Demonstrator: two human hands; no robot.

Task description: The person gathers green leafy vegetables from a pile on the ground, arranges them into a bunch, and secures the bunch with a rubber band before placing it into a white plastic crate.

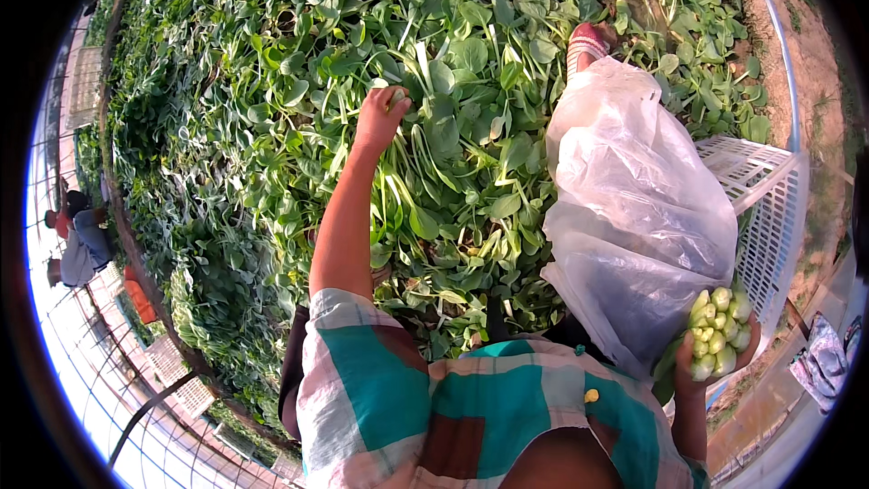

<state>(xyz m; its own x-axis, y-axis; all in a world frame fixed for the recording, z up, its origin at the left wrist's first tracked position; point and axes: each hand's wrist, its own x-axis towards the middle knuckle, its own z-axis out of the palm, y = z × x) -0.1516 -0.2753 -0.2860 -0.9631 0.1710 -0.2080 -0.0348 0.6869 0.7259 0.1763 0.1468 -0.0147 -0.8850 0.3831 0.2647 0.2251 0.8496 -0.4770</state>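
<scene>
My left hand [381,119] reaches out over a bed of leafy greens [441,170]. Its fingers are curled around a small pale green piece [396,99], which looks like the base of a plant; the fingers hide most of it. At the lower right, my right hand [691,363] grips a bunch of greens [719,333] with the pale cut stem ends facing up. That bunch is beside a white plastic crate [774,231], and its leaves are mostly hidden. A translucent plastic sheet [638,183] covers my right leg.
A blue hose [786,61] runs along the bare soil path [818,81] on the right. Patterned cloth [820,360] lies at the far right. Several people [81,244] are at the far left, near an orange object [140,297] and another pale crate [178,373].
</scene>
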